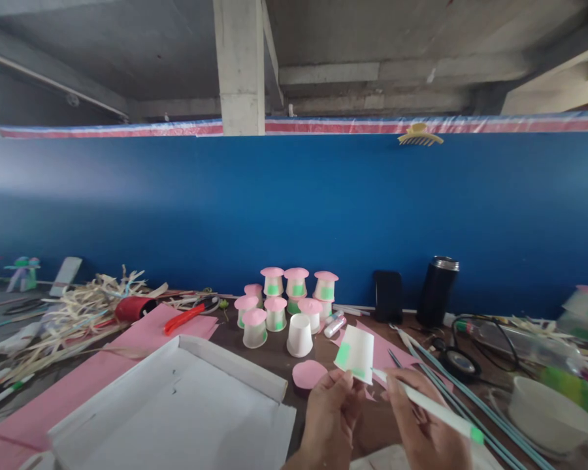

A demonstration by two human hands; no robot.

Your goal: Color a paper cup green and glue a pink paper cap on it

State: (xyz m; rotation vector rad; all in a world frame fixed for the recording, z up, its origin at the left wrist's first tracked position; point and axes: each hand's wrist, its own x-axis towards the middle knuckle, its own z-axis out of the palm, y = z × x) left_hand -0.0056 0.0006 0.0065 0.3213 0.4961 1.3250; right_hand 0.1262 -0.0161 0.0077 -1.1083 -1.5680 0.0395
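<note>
My left hand (329,418) pinches a white paper cup (357,352) with green patches, held up over the table. My right hand (421,424) grips a white pen-like stick with a green tip (436,411), its near end touching the cup's lower edge. Just below the cup a pink paper circle (308,374) lies on the table. Behind it stand several upturned white cups with pink round tops and green patches (284,297), plus one plain white cup (300,335).
An open white cardboard box (176,405) sits front left on pink paper sheets (78,385). Straw strips, a red cup (133,308) and red scissors (186,318) lie left. A black flask (437,290), a phone, cables, long blue sticks and a white bowl (549,414) are right.
</note>
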